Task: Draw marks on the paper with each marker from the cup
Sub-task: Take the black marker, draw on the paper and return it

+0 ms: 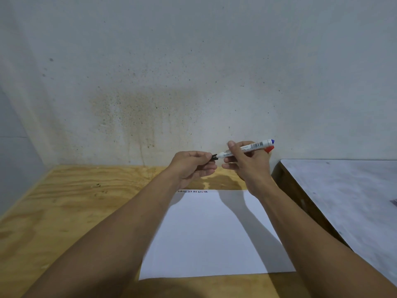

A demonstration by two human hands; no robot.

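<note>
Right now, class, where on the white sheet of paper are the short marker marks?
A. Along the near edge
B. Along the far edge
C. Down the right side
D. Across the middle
B: the row of short dark marks runs along the far edge of the white sheet of paper, just below the hands.

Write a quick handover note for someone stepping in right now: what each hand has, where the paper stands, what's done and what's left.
Left hand: pinching the black cap at the marker's tip.
Right hand: gripping a white-barrelled marker, with blue and red marker ends showing behind it.
White paper sheet lies on the plywood table, below the hands.
Done: a row of short marks along the far edge.
Left: mark with the held markers. Cup not in view.
</note>
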